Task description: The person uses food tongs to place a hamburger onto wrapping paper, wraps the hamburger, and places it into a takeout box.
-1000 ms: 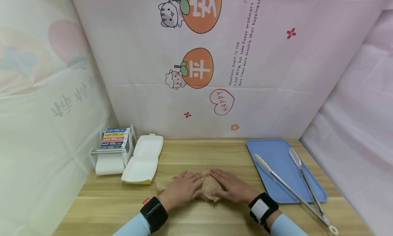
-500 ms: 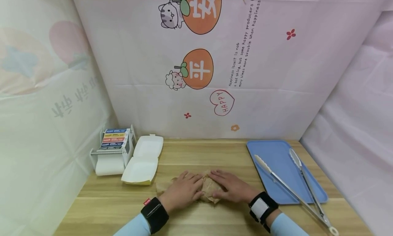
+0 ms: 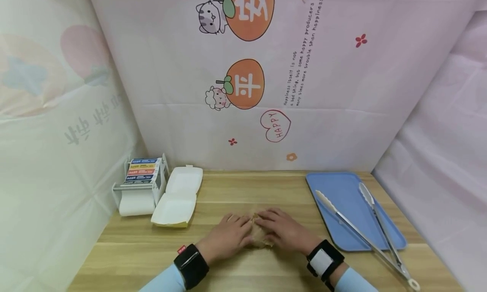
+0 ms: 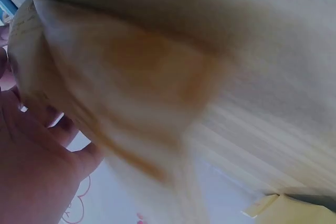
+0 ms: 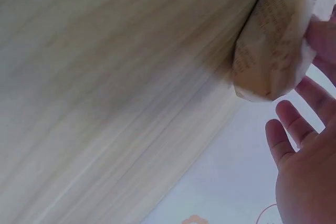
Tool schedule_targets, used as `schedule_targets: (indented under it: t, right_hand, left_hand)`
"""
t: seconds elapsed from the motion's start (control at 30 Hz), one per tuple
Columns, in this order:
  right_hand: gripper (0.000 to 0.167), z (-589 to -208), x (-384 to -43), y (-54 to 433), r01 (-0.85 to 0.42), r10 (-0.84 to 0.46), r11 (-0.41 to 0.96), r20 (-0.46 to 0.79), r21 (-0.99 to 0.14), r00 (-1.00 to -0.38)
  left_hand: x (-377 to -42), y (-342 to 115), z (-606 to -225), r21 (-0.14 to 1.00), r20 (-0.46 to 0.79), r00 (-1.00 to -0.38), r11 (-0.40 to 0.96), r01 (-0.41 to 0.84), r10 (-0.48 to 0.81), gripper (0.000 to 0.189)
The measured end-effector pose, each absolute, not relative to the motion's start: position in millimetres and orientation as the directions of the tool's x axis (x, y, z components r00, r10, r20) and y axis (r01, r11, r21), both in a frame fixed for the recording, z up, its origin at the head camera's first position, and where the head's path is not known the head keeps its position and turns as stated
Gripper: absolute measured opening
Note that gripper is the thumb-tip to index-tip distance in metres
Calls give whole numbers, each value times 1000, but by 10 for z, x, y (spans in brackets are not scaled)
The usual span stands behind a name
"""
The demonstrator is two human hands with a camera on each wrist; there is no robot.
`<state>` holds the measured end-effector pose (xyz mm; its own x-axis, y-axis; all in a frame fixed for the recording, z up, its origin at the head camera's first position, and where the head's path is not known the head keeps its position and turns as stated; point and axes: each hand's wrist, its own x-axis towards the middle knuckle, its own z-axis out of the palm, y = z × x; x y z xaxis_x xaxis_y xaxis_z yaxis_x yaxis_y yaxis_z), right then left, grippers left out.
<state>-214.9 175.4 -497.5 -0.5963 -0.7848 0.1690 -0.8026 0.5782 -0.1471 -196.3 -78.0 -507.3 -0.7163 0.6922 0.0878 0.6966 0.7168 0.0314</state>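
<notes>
A bundle wrapped in brown printed paper lies on the wooden table between my two hands; its contents are hidden. My left hand holds its left side, fingers bent against the paper. From the left wrist, a loose paper flap looks blurred and sticks out past the left hand. My right hand grips the other side with thumb and curled fingers. The right wrist view has printed folds of the bundle against the thumb, while the outer fingers of the right hand spread apart beyond it.
On the left stand a white label dispenser and an open white takeaway box. A blue tray lies at right, with long metal tongs across it, their handle end over the table. Printed cloth closes off the back and sides.
The loose paper that showed left of my left hand no longer shows there in the head view. My right fingers have bent further over the bundle. Tray, tongs, box and dispenser stay put.
</notes>
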Motion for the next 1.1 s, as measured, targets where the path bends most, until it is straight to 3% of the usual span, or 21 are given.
schedule_targets:
  t: [0.17, 0.3, 0.63, 0.77, 0.9, 1.1]
  right_hand:
    - [53, -4991, -2149, 1763, -842, -798, 526, 277, -115, -536]
    - [54, -5002, -2143, 1795, -847, -793, 512, 300, -147, -531]
    - [38, -4989, -2157, 1800, -775, -749, 576, 212, -260, -628]
    - [42, -4978, -2165, 1786, -731, -727, 596, 162, -332, -667]
    - [42, -4978, -2182, 1789, -706, -725, 590, 129, -392, -677]
    - [43, -4991, -2214, 1811, -666, -719, 573, 98, -477, -688]
  left_hand:
    - [-1913, -817, -5024, 10, 62, -702, 702, 712, 710, 57]
    - [-1879, -834, -4997, 28, 49, -686, 686, 727, 726, 57]
    - [-1829, -884, -4942, 62, 48, -667, 664, 745, 744, 54]
    - [-1818, -894, -4933, 42, 90, -629, 628, 777, 772, 47]
    - [-1808, -895, -4945, 30, 139, -597, 600, 800, 790, 42]
    - [-1815, -884, -4993, 91, 147, -601, 594, 799, 786, 43]
